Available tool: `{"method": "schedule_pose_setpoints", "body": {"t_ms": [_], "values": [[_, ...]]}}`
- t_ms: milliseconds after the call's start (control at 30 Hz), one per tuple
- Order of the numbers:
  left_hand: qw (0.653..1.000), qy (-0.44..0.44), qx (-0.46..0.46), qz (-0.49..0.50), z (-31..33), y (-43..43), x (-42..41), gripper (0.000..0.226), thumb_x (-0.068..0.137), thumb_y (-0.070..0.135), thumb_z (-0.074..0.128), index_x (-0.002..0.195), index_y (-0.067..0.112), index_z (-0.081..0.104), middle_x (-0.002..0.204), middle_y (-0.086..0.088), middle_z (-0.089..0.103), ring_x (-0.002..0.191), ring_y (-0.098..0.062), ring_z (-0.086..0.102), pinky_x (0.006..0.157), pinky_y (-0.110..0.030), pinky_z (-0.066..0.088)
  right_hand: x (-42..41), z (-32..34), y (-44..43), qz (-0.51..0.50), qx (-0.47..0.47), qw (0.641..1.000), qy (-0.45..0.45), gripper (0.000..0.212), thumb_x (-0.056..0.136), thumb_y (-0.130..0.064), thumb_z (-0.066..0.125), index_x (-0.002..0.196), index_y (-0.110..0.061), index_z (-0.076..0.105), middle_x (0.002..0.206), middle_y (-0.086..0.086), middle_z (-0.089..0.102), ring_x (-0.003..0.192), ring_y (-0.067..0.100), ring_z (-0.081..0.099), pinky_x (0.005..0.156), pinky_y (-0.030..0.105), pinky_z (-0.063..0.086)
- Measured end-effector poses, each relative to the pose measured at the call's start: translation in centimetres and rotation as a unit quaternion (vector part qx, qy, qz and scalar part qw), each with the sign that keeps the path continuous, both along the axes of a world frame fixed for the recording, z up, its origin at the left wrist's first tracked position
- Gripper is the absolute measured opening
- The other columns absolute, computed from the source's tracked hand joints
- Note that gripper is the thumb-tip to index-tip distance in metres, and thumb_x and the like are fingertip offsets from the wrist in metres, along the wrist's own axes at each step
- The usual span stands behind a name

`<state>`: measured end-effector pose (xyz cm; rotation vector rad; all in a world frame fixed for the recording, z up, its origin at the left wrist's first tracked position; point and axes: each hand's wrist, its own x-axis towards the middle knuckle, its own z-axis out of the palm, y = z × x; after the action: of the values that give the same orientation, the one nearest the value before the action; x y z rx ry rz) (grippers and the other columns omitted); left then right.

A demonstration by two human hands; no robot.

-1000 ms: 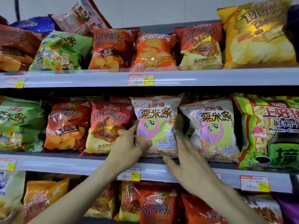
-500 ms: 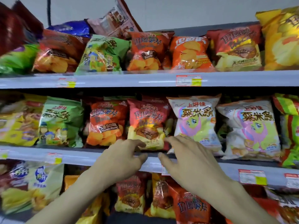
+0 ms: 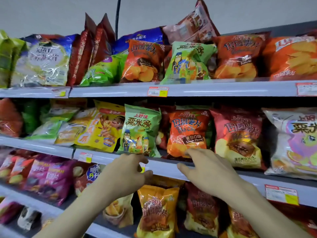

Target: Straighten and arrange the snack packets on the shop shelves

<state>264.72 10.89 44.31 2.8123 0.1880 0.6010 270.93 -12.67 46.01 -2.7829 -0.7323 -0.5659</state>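
Both grips are slack, nothing grasped. The left hand [image 3: 127, 174] hovers with fingers loosely curled, tips right at the bottom edge of the green packet [image 3: 139, 129]. Whether they touch the foil or sit just under it, I cannot tell. The right hand [image 3: 211, 174] is spread wide, forefinger laid against the lower edge of the orange packet [image 3: 187, 133], thumb out over the lip of the middle shelf [image 3: 164, 167]. No pinch, no wrap, on either side.

Both packets stand at the front of that middle shelf, side by side with a dark gap between them. The green one seems to lean a touch, and a yellow packet [image 3: 104, 127] lies tilted just beside it on the left. A red packet [image 3: 237, 134] stands just beside the orange one on the right.

My read: this is the reach-in step, hands poised at the pair in front. The next move calls for closing on the bottom corners, one packet per hand. Then it is a matter of nudging them upright and face forward and closing that gap without toppling the neighbours.
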Motion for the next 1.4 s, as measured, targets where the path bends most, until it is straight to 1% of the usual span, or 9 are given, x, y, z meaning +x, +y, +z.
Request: {"method": "schedule_pose_setpoints", "body": {"t_ms": [367, 567, 667, 767, 933, 1067, 1133, 1233, 1400], "values": [[0.995, -0.034, 0.013, 0.096, 1.1, 8.4, 3.8, 0.059, 0.096, 0.06, 0.064, 0.146, 0.028, 0.058, 0.124, 0.005, 0.072, 0.112, -0.022, 0.068, 0.094, -0.041, 0.057, 4.2, 1.8, 3.2, -0.083, 0.061, 0.986, -0.133, 0.073, 0.098, -0.061, 0.046, 0.157, -0.022, 0.03, 0.162, -0.002, 0.027, 0.135, 0.028, 0.048, 0.095, 0.042, 0.048], [0.987, -0.114, -0.096, 0.067, 3.6, 10.0, 7.9, 0.096, 0.091, 0.06, 0.073, 0.166, 0.02, 0.027, 0.152, -0.008, 0.058, 0.121, -0.03, 0.066, 0.091, -0.037, 0.051, 7.8, 1.5, 3.1, -0.06, 0.118, 0.991, -0.038, 0.107, 0.097, -0.063, 0.052, 0.162, -0.018, -0.02, 0.173, 0.01, -0.004, 0.148, 0.038, 0.037, 0.111, 0.05, 0.044], [0.975, -0.131, -0.176, 0.046, 4.0, 10.4, 9.9, 0.108, 0.083, 0.066, 0.078, 0.165, 0.018, 0.027, 0.159, -0.005, 0.052, 0.117, -0.03, 0.069, 0.09, -0.037, 0.051, 8.8, 0.8, 3.1, -0.054, 0.137, 0.989, 0.003, 0.115, 0.097, -0.064, 0.053, 0.155, -0.023, -0.038, 0.171, 0.012, -0.023, 0.153, 0.039, 0.031, 0.115, 0.05, 0.037], [0.959, -0.135, -0.25, 0.022, 3.7, 10.7, 11.5, 0.116, 0.073, 0.074, 0.081, 0.163, 0.019, 0.032, 0.154, -0.005, 0.056, 0.125, -0.03, 0.064, 0.103, -0.044, 0.052, 9.6, 0.0, 3.3, -0.045, 0.169, 0.984, 0.025, 0.119, 0.096, -0.063, 0.056, 0.149, -0.028, -0.045, 0.169, 0.013, -0.029, 0.155, 0.041, 0.026, 0.118, 0.049, 0.035], [0.905, -0.143, -0.387, -0.105, 3.5, 10.4, 13.0, 0.064, 0.069, 0.05, 0.093, 0.121, 0.024, 0.066, 0.104, 0.009, 0.081, 0.091, -0.011, 0.079, 0.092, -0.039, 0.062, 10.5, -0.7, 3.2, -0.041, 0.228, 0.972, 0.035, 0.125, 0.092, -0.064, 0.062, 0.14, -0.042, -0.052, 0.172, 0.009, -0.02, 0.151, 0.04, 0.036, 0.116, 0.049, 0.041], [0.895, -0.114, -0.391, -0.182, 3.3, 10.6, 14.1, 0.041, 0.084, 0.024, 0.088, 0.12, 0.015, 0.07, 0.107, 0.002, 0.082, 0.097, -0.018, 0.079, 0.085, -0.029, 0.063, 10.5, -0.6, 3.2, -0.037, 0.257, 0.964, 0.053, 0.134, 0.087, -0.066, 0.069, 0.142, -0.04, -0.05, 0.169, 0.003, 0.03, 0.134, 0.029, 0.056, 0.108, 0.042, 0.047], [0.888, -0.11, -0.403, -0.194, 2.9, 10.8, 14.7, 0.041, 0.083, 0.024, 0.088, 0.119, 0.015, 0.071, 0.107, 0.001, 0.082, 0.098, -0.019, 0.079, 0.095, -0.04, 0.062, 10.3, -0.5, 3.4, -0.043, 0.271, 0.959, 0.065, 0.137, 0.085, -0.065, 0.072, 0.145, -0.039, -0.047, 0.155, -0.001, 0.048, 0.119, 0.023, 0.061, 0.103, 0.04, 0.05], [0.873, -0.153, -0.425, -0.183, 2.8, 11.6, 15.1, 0.04, 0.077, 0.024, 0.091, 0.111, 0.014, 0.074, 0.1, 0.001, 0.083, 0.09, -0.02, 0.081, 0.094, -0.045, 0.062, 9.8, -0.4, 3.9, -0.041, 0.301, 0.95, 0.078, 0.142, 0.079, -0.064, 0.079, 0.15, -0.04, -0.042, 0.153, -0.007, 0.049, 0.121, 0.019, 0.058, 0.106, 0.04, 0.047], [0.823, -0.182, -0.494, -0.215, 3.3, 13.7, 13.7, 0.065, 0.057, 0.04, 0.1, 0.111, 0.01, 0.078, 0.104, -0.012, 0.082, 0.092, -0.035, 0.08, 0.092, -0.049, 0.061, 9.1, -0.9, 5.2, -0.012, 0.36, 0.931, 0.063, 0.145, 0.076, -0.047, 0.09, 0.156, -0.043, -0.031, 0.136, -0.018, 0.055, 0.099, 0.003, 0.056, 0.097, 0.027, 0.042]]}}
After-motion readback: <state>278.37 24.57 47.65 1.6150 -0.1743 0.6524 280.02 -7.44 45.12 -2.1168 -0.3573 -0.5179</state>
